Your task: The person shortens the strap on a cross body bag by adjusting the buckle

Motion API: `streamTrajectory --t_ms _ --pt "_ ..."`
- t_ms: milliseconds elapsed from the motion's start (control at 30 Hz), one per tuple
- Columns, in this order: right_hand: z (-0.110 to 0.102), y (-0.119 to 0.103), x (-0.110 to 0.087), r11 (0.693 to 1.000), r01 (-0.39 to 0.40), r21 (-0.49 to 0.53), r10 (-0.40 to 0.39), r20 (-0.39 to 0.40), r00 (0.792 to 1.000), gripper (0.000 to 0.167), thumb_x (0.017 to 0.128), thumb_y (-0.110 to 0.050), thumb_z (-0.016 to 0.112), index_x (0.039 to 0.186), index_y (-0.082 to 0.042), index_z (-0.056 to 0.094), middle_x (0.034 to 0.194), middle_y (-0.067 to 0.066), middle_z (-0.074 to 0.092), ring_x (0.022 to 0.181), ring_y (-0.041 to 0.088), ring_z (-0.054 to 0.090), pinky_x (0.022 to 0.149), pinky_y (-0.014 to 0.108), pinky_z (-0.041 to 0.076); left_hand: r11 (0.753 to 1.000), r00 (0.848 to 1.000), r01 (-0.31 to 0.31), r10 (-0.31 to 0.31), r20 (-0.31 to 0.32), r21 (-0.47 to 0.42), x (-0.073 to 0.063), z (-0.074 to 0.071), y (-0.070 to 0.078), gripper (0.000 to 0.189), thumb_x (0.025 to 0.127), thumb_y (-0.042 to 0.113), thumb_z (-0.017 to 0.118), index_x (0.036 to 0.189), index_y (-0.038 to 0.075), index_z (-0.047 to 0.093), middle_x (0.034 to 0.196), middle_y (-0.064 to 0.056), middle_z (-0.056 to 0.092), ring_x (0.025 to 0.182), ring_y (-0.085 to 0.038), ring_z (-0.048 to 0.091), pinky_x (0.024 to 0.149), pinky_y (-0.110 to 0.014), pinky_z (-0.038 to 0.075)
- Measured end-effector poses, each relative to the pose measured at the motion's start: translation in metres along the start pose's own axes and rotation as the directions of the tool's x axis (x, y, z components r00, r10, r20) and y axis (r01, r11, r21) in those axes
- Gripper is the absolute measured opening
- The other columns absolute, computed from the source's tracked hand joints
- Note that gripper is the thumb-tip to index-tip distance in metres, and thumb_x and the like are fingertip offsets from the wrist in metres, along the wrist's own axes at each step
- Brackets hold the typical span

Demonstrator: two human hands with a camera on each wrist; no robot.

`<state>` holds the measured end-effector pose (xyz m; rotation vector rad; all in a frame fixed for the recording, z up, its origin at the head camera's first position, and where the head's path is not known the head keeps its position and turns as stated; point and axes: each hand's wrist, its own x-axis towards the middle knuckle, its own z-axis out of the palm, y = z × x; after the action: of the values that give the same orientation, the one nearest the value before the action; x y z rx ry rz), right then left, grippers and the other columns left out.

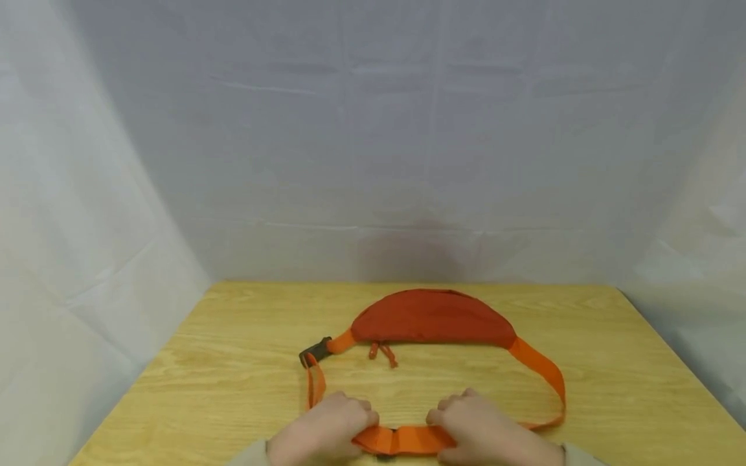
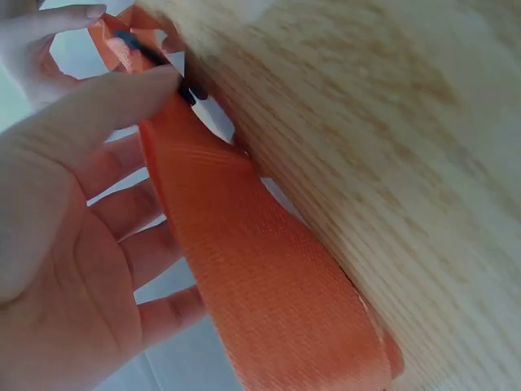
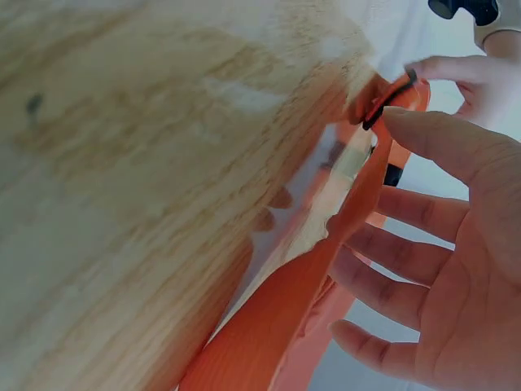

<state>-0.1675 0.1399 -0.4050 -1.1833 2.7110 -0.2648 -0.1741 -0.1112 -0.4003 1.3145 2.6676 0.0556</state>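
A red waist bag (image 1: 434,317) lies on the table, its orange strap (image 1: 421,440) looping round to the front. My left hand (image 1: 329,424) pinches the strap between thumb and fingers at the near side. A short way to the right, my right hand (image 1: 484,427) pinches the same strap. Between the two hands sits a black strap slider (image 2: 151,53), also visible past my thumb in the right wrist view. In the left wrist view the strap (image 2: 260,277) runs on edge along the wood, below my thumb. The black side-release buckle (image 1: 315,353) is fastened at the bag's left end.
The wooden table (image 1: 629,388) has a pale sheet (image 1: 408,162) hanging behind it and at both sides. Two red zipper cords (image 1: 383,353) dangle from the bag's near edge. The strap curves out at the right and at the left below the buckle.
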Motion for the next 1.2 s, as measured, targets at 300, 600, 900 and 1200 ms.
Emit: streamTrajectory --t_ms 300,600,900,1200 --pt "0.004 0.000 0.003 0.998 0.025 -0.050 -0.027 -0.035 0.999 0.020 0.072 -0.025 0.070 0.090 -0.020 0.062 0.075 -0.014 0.053 0.069 0.001 0.049 0.061 0.029 0.036 0.998 0.997 -0.046 0.043 -0.064 -0.042 0.000 0.001 0.000 0.010 0.084 0.014 0.056 0.078 0.021 0.059 0.067 0.017 0.045 0.057 0.002 0.042 0.053 -0.016 0.036" --pt "0.003 0.000 0.003 0.999 0.047 0.009 -0.046 -0.065 0.997 0.018 0.075 -0.019 0.069 0.092 -0.016 0.065 0.080 -0.012 0.060 0.071 -0.001 0.052 0.061 0.027 0.037 0.997 0.993 -0.061 0.056 -0.101 -0.041 0.004 -0.001 -0.003 0.012 0.083 0.008 0.057 0.076 0.018 0.058 0.068 0.014 0.051 0.061 0.002 0.048 0.053 -0.015 0.038" --pt "-0.006 0.004 0.002 0.910 0.095 0.405 -0.031 -0.163 0.986 0.014 0.082 -0.002 0.057 0.087 -0.013 0.065 0.076 -0.011 0.059 0.066 -0.001 0.051 0.059 0.019 0.043 0.957 0.982 -0.106 0.059 -0.180 -0.269 0.001 -0.022 -0.006 0.013 0.089 0.007 0.051 0.091 0.012 0.063 0.082 0.009 0.060 0.074 0.001 0.053 0.064 -0.015 0.042" --pt "-0.024 0.013 0.000 0.770 0.203 0.605 -0.061 -0.247 0.967 0.009 0.088 -0.014 0.054 0.092 -0.009 0.061 0.080 -0.005 0.058 0.071 0.004 0.051 0.064 0.025 0.045 0.876 0.979 -0.114 0.018 -0.205 -0.468 0.003 -0.042 -0.013 0.020 0.093 0.012 0.045 0.107 0.009 0.058 0.086 0.007 0.058 0.068 -0.001 0.049 0.065 -0.020 0.043"
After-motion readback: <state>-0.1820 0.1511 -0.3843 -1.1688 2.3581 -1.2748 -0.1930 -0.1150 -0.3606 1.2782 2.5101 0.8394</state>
